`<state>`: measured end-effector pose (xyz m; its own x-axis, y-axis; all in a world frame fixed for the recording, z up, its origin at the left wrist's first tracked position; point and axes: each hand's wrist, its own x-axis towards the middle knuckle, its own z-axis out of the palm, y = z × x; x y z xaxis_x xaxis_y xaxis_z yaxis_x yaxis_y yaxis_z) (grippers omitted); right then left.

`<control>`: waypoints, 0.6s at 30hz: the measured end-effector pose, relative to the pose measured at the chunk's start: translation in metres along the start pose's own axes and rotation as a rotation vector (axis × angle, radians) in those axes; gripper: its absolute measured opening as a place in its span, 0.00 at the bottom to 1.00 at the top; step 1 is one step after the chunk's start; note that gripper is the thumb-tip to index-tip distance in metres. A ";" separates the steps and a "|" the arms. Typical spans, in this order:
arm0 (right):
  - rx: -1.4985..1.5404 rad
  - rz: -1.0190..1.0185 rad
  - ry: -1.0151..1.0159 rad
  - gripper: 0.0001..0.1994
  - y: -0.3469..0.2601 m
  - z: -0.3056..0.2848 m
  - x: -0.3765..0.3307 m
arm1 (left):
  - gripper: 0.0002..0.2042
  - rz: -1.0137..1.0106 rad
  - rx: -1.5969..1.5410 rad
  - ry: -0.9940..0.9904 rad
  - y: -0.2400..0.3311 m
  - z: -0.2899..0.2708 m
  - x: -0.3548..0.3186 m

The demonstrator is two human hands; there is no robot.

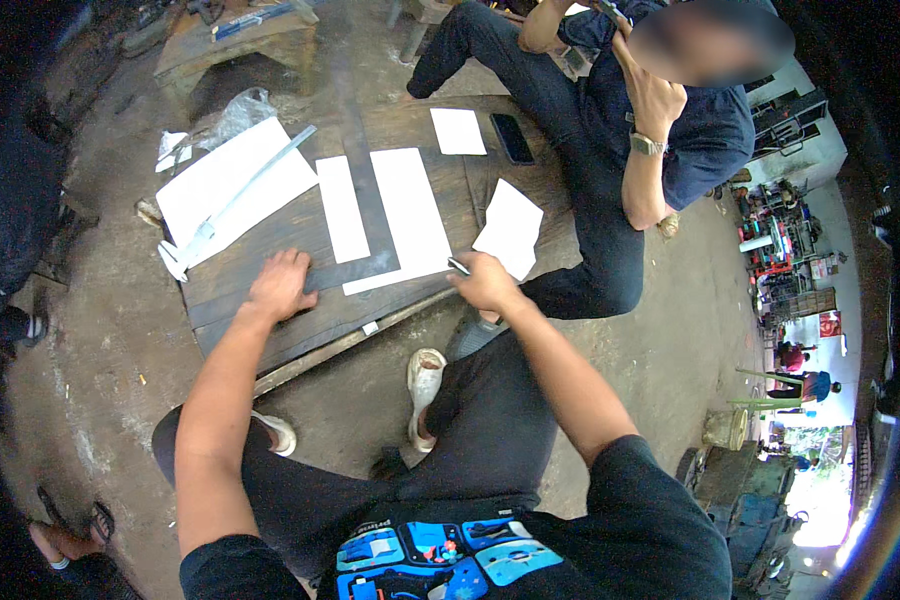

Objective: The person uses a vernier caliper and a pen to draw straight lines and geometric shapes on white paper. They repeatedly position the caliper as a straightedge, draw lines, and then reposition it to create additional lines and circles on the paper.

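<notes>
My left hand point(281, 287) lies palm down with fingers spread, on the short arm of a dark L-shaped metal square point(368, 198). The square's long arm runs away from me, between a narrow white paper strip point(343, 212) and a wider white sheet point(410, 205) that it partly overlaps. My right hand point(488, 284) is closed on a short dark pen-like tool point(458, 266) with a pale end, beside the wide sheet's near right corner; its exact kind is unclear. A vernier caliper point(210, 222) rests slantwise on a large white sheet point(232, 190) at the left.
Everything lies on a low dark wooden table point(315, 315). A torn paper piece point(510, 228), a small white sheet point(458, 131) and a phone point(512, 138) lie to the right. A seated person point(600, 180) borders that side. Clear plastic point(242, 112) sits far left; another wooden table point(235, 55) stands behind.
</notes>
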<state>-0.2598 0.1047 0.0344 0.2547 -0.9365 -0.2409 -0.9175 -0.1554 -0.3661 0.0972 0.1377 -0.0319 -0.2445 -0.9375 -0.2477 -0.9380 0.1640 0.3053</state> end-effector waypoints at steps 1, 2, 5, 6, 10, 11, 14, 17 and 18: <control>0.000 0.001 0.030 0.19 0.005 0.016 0.009 | 0.29 0.004 -0.018 -0.013 0.002 -0.001 0.002; -0.011 0.049 0.040 0.19 0.009 0.029 0.016 | 0.29 -0.003 -0.024 -0.044 0.004 -0.003 0.004; 0.100 0.052 0.132 0.25 0.013 0.049 0.029 | 0.32 -0.047 -0.032 -0.107 0.006 -0.016 0.010; 0.113 0.026 0.152 0.28 0.014 0.052 0.030 | 0.32 -0.038 -0.028 -0.133 0.008 -0.019 0.012; 0.062 0.147 0.026 0.36 0.018 0.061 0.029 | 0.32 -0.052 0.047 -0.138 0.016 -0.020 0.014; 0.073 0.146 0.028 0.37 0.019 0.063 0.029 | 0.32 -0.058 0.080 -0.119 0.016 -0.018 0.013; 0.092 0.159 0.048 0.38 0.024 0.069 0.029 | 0.31 -0.019 0.097 -0.019 0.014 -0.008 0.009; 0.110 0.157 0.112 0.38 0.030 0.073 0.032 | 0.34 0.009 -0.080 0.019 0.009 -0.004 0.008; 0.117 0.158 0.138 0.38 0.033 0.074 0.032 | 0.32 0.028 -0.061 0.013 0.008 -0.005 0.008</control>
<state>-0.2592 0.0929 -0.0519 0.0592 -0.9817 -0.1808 -0.8989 0.0263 -0.4373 0.0889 0.1299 -0.0270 -0.2671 -0.9367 -0.2265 -0.9141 0.1718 0.3674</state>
